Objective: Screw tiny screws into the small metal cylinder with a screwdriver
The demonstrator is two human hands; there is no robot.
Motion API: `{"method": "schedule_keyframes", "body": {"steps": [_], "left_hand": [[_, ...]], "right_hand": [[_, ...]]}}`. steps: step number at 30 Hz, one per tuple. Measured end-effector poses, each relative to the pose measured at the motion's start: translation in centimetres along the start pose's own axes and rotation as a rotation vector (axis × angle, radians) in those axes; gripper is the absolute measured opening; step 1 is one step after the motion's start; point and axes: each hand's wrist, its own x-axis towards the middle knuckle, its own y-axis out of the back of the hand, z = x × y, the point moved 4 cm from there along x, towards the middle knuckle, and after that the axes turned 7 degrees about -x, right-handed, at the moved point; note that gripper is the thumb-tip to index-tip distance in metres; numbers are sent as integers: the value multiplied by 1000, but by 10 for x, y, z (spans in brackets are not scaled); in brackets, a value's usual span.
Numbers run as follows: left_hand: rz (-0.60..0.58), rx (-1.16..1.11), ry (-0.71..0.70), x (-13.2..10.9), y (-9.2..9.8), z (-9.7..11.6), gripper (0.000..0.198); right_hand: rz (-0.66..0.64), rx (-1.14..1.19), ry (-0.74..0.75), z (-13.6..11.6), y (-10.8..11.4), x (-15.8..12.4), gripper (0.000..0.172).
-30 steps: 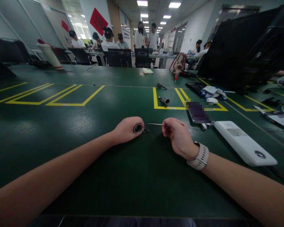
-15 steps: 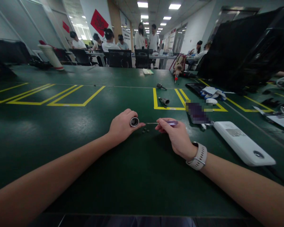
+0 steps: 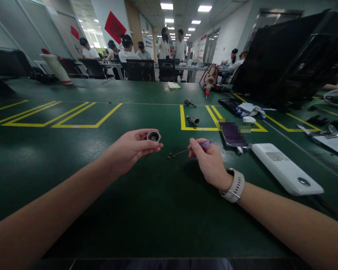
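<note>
My left hand is turned palm up above the green table and pinches a small round metal ring part at its fingertips. My right hand, with a white watch on the wrist, grips a thin screwdriver with a purple handle. Its shaft slants down to the left, and the tip sits by a few tiny black screws lying on the table between my hands.
A white flat device and a blurred phone lie to the right. Two small metal parts rest by the yellow floor-tape lines. Gloves and black cases sit at the far right. Several people sit and stand at tables in the back.
My left hand has lifted off the table and turned palm up with the ring. The screwdriver has swung from level to slanting down at the screws.
</note>
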Motion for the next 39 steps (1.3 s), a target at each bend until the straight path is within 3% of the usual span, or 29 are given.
{"method": "schedule_keyframes", "body": {"steps": [3, 11, 22, 31, 39], "left_hand": [[-6, -156, 103, -9, -7, 3, 26], [-23, -80, 25, -14, -8, 7, 23], [1, -157, 81, -16, -9, 3, 25], [5, -142, 73, -15, -9, 2, 23], [57, -204, 154, -21, -13, 7, 26]], "right_hand": [[-25, -55, 12, -2, -1, 0, 27], [-58, -195, -4, -12, -2, 1, 26], [38, -17, -49, 5, -1, 3, 29], [-70, -145, -30, -2, -5, 3, 28], [-21, -141, -33, -7, 0, 2, 29]]}}
